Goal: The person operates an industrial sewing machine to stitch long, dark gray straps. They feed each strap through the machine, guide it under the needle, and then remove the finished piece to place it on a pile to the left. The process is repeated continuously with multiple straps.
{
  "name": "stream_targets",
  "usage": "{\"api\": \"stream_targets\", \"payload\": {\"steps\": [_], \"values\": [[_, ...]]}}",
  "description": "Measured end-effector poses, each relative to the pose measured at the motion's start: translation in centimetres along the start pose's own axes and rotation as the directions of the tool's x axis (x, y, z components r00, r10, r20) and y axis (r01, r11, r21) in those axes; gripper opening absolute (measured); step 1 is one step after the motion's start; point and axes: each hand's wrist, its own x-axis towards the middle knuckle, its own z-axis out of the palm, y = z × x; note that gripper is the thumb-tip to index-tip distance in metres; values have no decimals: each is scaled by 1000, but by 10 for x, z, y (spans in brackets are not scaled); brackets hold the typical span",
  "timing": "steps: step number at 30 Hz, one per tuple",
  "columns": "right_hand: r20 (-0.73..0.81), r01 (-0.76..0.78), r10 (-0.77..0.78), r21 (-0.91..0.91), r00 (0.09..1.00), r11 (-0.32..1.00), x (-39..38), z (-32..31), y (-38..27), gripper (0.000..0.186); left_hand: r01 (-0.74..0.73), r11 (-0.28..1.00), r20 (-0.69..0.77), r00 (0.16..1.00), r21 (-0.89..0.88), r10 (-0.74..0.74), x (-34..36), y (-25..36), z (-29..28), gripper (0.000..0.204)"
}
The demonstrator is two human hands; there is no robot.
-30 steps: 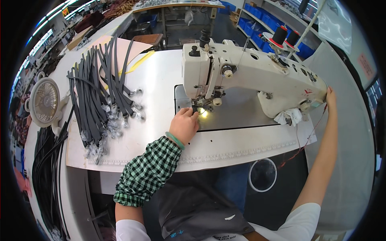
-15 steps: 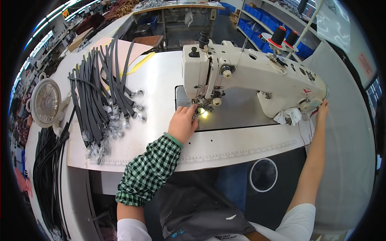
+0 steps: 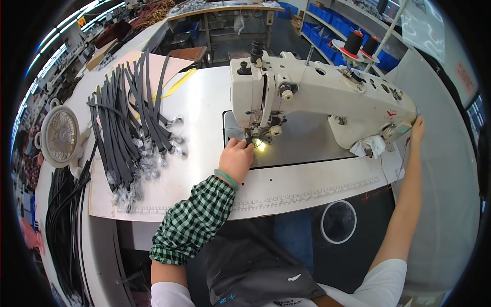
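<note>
A white sewing machine (image 3: pixel 317 94) stands across the table, its lamp lighting the metal bed below the needle. My left hand (image 3: pixel 236 159) is closed beside the presser foot (image 3: pixel 254 132), pinching a small dark strap piece (image 3: pixel 249 141) at the needle. Most of that piece is hidden by the fingers and the foot. My right hand (image 3: pixel 418 130) reaches up to the machine's far right end and grips the handwheel there, with its fingers partly hidden. Left of the machine lies a pile of dark grey straps (image 3: pixel 115 138), with clear plastic wrapping (image 3: pixel 148 166) around their ends.
A small pale fan (image 3: pixel 60 134) stands at the table's left edge, above long black straps (image 3: pixel 64 220) hanging down. Red-and-black thread spools (image 3: pixel 353 43) rise behind the machine. A white rag (image 3: pixel 369 146) is tucked at its base. A ruler strip (image 3: pixel 307 197) runs along the front edge.
My left hand has shifted slightly down and right, with the dark strap piece now showing at its fingertips. My right hand has slid up and around the machine's right end.
</note>
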Motion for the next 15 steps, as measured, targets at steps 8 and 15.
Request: {"api": "stream_targets", "payload": {"steps": [8, 15], "values": [[332, -299, 276, 18, 902, 954, -2, 1, -49, 45, 50, 998, -5, 999, 29, -49, -8, -5, -2, 17], [176, -354, 309, 407, 935, 842, -35, 14, -4, 49, 18, 1000, 20, 1000, 5, -18, -1, -5, 1, 15]]}}
